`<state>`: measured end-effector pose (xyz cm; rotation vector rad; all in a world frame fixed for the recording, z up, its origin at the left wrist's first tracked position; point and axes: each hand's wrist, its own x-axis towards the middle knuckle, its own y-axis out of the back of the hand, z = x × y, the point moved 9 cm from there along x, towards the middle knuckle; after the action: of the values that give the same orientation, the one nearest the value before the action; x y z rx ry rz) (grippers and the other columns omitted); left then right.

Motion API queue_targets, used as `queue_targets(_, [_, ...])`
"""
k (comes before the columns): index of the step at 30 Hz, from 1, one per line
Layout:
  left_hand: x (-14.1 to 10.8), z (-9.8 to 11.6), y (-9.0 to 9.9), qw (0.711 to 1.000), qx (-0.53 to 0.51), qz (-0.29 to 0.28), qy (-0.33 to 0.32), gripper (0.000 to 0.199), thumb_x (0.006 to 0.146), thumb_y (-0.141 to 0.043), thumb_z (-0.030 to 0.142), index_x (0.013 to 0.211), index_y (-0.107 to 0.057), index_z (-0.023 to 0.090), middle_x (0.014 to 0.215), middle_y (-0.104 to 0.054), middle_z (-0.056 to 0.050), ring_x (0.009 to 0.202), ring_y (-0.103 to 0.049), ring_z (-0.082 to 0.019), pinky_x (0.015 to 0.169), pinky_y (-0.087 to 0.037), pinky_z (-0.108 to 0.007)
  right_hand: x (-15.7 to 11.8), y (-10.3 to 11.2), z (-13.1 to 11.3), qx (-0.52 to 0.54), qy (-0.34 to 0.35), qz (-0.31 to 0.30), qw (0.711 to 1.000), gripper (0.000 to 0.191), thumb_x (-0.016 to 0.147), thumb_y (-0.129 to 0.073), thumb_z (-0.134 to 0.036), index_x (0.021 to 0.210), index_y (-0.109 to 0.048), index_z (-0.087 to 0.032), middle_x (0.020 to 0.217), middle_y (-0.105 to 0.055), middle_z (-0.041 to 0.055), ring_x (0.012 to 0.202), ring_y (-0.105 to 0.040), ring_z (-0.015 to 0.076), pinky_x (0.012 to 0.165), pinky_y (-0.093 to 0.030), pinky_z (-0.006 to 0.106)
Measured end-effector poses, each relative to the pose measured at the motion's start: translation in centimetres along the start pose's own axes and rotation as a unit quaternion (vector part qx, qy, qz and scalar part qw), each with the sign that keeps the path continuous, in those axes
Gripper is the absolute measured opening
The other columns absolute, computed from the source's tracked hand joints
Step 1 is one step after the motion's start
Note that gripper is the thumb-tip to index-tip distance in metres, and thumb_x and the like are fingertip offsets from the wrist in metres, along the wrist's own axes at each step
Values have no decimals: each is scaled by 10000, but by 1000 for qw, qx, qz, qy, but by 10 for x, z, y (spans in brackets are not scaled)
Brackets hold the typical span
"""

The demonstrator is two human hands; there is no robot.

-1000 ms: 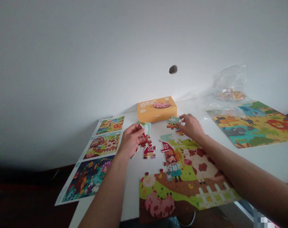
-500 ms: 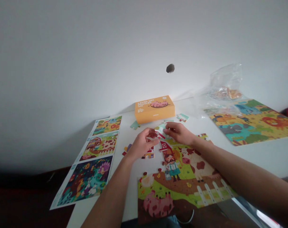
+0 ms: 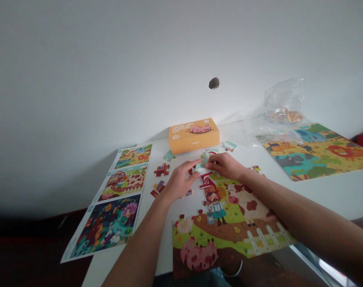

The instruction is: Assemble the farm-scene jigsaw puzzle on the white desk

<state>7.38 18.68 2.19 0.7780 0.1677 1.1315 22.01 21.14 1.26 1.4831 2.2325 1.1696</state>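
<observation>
A partly assembled farm jigsaw puzzle [image 3: 238, 215] lies before me, showing a farmer, a cow, a pig and a white fence. Above its red barn section, a pale puzzle piece [image 3: 201, 169] sits between both hands, partly hidden by fingers. My left hand [image 3: 181, 178] has its thumb and index finger at the left side of this piece, curved round it. From the right, my right hand [image 3: 224, 165] pinches the piece, its other fingers curled. Loose red and purple puzzle pieces [image 3: 161, 170] lie left of my left hand.
Behind the hands stands an orange puzzle box [image 3: 195, 139], with several loose pieces [image 3: 229, 146] around it. A picture sheet [image 3: 121, 191] lies at left. Another animal puzzle [image 3: 318, 153] and a clear plastic bag [image 3: 284, 105] are at right, near the white wall.
Both hands stay at the barn's top, with the left fingers now closer to the pale piece. More loose pieces show beside my left hand. The view has shifted slightly.
</observation>
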Motion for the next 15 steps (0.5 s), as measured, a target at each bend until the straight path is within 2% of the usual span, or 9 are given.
queue_targets(2, [1,-8,1,1000,12,13,25,337,864,-573,267,1183,-680,236,1068,-711,-53,934,-635,-205,865,-471,-316,0,1,-3,-8,18,2,1000,322,938,-516,-422,790,-669,-181,729,-603,12,653,-495,120,628,-343,242])
queue_targets(5, [-1,-29,18,994,60,46,82,270,824,-585,252,1057,-712,204,803,-681,-19,728,-609,-184,726,-466,-294,0,4,-3,-37,29,6,999,234,928,-537,-334,973,-715,-190,905,-646,61,763,-563,146,723,-401,264])
queue_targets(7, [-4,-42,30,986,97,56,121,275,808,-589,252,1049,-706,190,757,-648,-14,691,-596,-183,700,-461,-296,0,3,2,-55,16,2,998,226,908,-562,-300,1032,-719,-196,968,-645,76,797,-584,154,763,-420,274])
queue_targets(9, [-6,-48,38,980,137,57,134,318,806,-599,267,1098,-694,181,825,-657,-41,758,-614,-202,765,-475,-323,0,2,7,-67,1,-7,998,225,897,-572,-292,1036,-724,-199,981,-641,76,799,-594,153,777,-432,276])
queue_targets(11, [-8,-46,39,977,176,45,111,408,796,-648,329,1180,-669,191,985,-660,-87,939,-618,-245,903,-460,-374,0,1,10,-72,-8,-12,997,225,894,-575,-290,1036,-726,-203,981,-640,73,796,-599,150,782,-438,274])
queue_targets(13, [-9,-42,33,973,214,10,85,584,726,-742,426,1265,-629,232,1161,-611,-117,1127,-555,-300,1024,-397,-437,0,0,12,-74,-11,-11,997,230,893,-576,-292,1045,-725,-205,975,-639,70,800,-601,151,785,-442,274])
queue_targets(15, [-13,-45,26,965,245,-39,90,777,631,-815,489,1340,-573,282,1300,-529,-129,1241,-474,-346,1078,-338,-495,0,1,13,-77,-13,-7,997,229,891,-580,-295,1046,-724,-206,961,-638,67,807,-603,153,786,-443,273])
